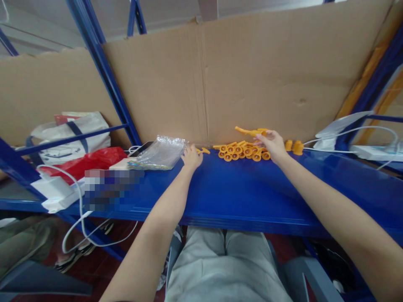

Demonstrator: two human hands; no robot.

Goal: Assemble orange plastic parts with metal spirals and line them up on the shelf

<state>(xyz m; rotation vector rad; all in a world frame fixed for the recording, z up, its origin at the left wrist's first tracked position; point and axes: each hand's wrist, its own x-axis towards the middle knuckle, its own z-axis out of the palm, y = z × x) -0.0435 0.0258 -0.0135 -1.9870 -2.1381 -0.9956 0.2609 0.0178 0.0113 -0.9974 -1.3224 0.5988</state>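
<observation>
On the blue shelf, a pile of orange plastic pieces with round open ends lies near the cardboard wall. My right hand is closed on a long orange piece, raised just above the pile and pointing left. To the left of the pile, my left hand has its fingers around a small orange piece whose end sticks out to the right. Two orange cups stand right of my right hand.
Left of my left hand lies a clear plastic bag. Farther left are a red bag, a white tote bag and a white charger with cables. White cables run at the right. Another person's legs show at lower left.
</observation>
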